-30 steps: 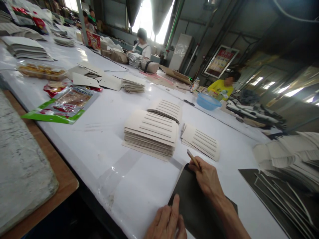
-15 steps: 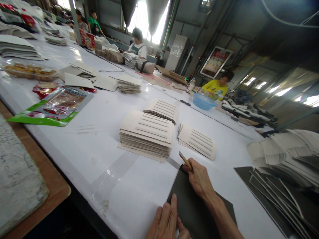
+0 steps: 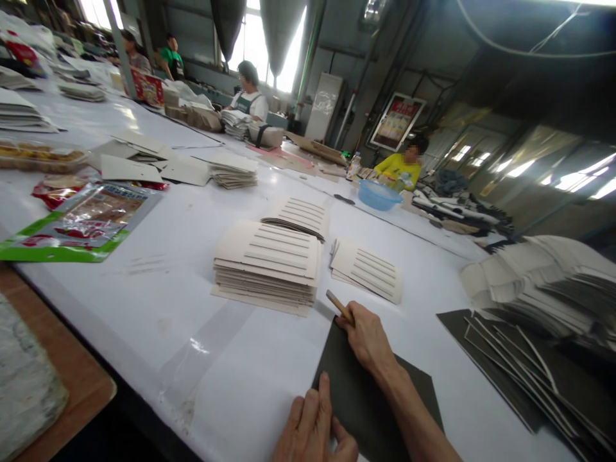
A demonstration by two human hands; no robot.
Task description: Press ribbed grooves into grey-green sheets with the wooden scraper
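A dark grey sheet (image 3: 366, 385) lies on the white table in front of me. My right hand (image 3: 368, 337) rests at its far corner, fingers closed round a slim tan-handled knife-like tool (image 3: 341, 306). The tool's greyish tip points up and left, off the sheet. Along the sheet's left edge my left hand (image 3: 310, 423) lies with fingers stretched out, the index finger pressing near the edge; part of the hand is cut off by the frame. Just beyond are stacked cream slotted cards (image 3: 267, 256) and a smaller pile of slotted cards (image 3: 368, 269).
To the right, thin pale strips (image 3: 510, 359) lie on more dark sheets, with fanned pale pieces (image 3: 539, 276) behind. A food packet (image 3: 86, 221), loose cards (image 3: 129, 168) and a blue basin (image 3: 380, 194) stand farther off. Several people work beyond the table.
The view has swung slightly right, so the scene sits farther left. Both hands keep nearly the same place on the dark sheet, and the right still holds the tool.
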